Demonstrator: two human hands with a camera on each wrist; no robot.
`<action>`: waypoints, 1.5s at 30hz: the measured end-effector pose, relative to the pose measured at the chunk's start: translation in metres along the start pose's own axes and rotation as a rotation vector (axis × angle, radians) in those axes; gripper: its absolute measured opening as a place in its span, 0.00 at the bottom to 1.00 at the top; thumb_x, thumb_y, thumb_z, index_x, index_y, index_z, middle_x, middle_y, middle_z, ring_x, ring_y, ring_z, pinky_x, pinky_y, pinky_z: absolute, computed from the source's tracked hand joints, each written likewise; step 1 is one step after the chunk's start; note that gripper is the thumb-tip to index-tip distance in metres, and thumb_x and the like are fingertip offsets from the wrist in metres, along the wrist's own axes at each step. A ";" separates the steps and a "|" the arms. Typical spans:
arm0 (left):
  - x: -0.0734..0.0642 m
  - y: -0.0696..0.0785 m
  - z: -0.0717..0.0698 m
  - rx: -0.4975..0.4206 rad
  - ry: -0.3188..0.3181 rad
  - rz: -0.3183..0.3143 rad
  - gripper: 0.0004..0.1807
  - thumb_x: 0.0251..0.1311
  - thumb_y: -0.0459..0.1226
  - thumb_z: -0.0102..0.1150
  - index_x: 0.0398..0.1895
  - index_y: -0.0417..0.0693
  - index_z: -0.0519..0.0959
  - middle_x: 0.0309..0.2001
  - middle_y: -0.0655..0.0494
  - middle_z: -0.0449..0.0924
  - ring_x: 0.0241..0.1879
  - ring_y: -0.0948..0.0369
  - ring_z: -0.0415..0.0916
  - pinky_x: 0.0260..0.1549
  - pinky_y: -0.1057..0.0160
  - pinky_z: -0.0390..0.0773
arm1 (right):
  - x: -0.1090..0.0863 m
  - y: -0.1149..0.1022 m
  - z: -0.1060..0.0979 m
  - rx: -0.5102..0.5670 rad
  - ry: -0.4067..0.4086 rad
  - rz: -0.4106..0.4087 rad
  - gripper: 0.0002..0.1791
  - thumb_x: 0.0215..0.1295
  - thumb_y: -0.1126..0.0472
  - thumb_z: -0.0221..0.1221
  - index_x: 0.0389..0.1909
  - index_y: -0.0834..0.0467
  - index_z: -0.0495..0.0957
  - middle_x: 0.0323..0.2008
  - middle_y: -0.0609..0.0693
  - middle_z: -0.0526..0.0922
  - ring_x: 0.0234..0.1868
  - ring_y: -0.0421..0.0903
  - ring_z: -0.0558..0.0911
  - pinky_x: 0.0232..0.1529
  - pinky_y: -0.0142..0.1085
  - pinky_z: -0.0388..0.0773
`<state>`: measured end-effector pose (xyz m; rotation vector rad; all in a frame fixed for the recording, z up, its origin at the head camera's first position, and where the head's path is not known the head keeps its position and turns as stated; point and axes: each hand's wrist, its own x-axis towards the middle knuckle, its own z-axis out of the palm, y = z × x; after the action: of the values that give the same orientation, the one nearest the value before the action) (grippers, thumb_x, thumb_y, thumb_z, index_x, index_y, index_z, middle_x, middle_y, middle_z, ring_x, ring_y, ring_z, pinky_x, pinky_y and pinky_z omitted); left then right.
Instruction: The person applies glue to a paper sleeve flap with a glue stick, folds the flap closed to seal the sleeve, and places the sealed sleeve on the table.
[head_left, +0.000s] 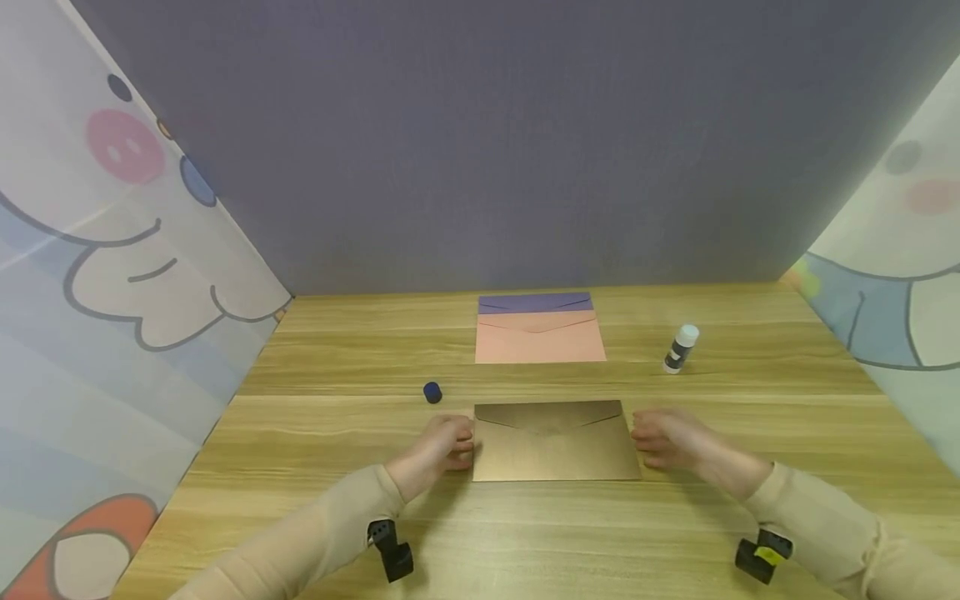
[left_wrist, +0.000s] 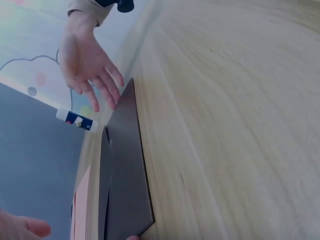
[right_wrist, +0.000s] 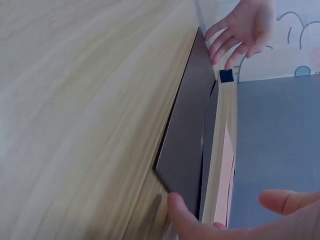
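A bronze-brown envelope (head_left: 555,446) lies flat on the wooden table with its flap side up. My left hand (head_left: 435,454) is at its left edge, and my right hand (head_left: 675,437) is beside its right edge. In the right wrist view the left hand (right_wrist: 242,32) has extended fingers near the envelope's far end. The left wrist view shows the right hand (left_wrist: 90,62) with its fingers likewise spread and nothing held. Whether the fingertips touch the envelope is hard to tell.
Behind lie a pink envelope (head_left: 536,342) and a purple envelope (head_left: 536,302), partly overlapped by the pink one. A white-capped glue stick (head_left: 679,350) is at the back right. A small dark blue cap (head_left: 432,392) stands left. A grey panel (head_left: 525,150) closes off the back.
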<state>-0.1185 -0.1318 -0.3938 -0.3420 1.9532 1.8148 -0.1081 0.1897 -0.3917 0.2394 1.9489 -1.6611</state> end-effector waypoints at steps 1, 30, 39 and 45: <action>0.000 -0.001 0.001 -0.003 0.001 0.000 0.23 0.57 0.31 0.41 0.52 0.23 0.57 0.51 0.29 0.59 0.44 0.48 0.64 0.43 0.50 0.73 | -0.001 -0.001 0.001 0.011 0.001 -0.001 0.32 0.66 0.58 0.41 0.61 0.77 0.44 0.56 0.76 0.57 0.54 0.64 0.67 0.49 0.48 0.71; 0.020 -0.002 0.003 0.076 0.092 0.134 0.24 0.52 0.21 0.47 0.56 0.29 0.65 0.42 0.40 0.70 0.31 0.61 0.69 0.29 0.69 0.73 | 0.021 0.000 -0.009 -0.058 0.039 -0.119 0.31 0.58 0.71 0.51 0.60 0.77 0.49 0.57 0.75 0.56 0.43 0.42 0.76 0.46 0.35 0.75; 0.044 0.009 0.005 0.087 0.128 0.152 0.24 0.56 0.24 0.44 0.58 0.35 0.64 0.38 0.46 0.70 0.21 0.65 0.63 0.23 0.72 0.68 | 0.038 -0.014 -0.011 -0.032 0.107 -0.136 0.31 0.58 0.72 0.50 0.61 0.75 0.50 0.57 0.75 0.56 0.30 0.32 0.76 0.36 0.27 0.77; 0.059 0.015 0.010 0.077 0.163 0.154 0.24 0.57 0.24 0.40 0.60 0.37 0.63 0.51 0.39 0.68 0.28 0.60 0.69 0.31 0.66 0.69 | 0.052 -0.022 -0.013 -0.065 0.111 -0.175 0.30 0.60 0.71 0.47 0.62 0.74 0.49 0.58 0.73 0.57 0.36 0.35 0.75 0.41 0.29 0.76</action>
<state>-0.1757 -0.1136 -0.4095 -0.3324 2.2097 1.8501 -0.1655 0.1865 -0.3994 0.1417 2.1564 -1.7230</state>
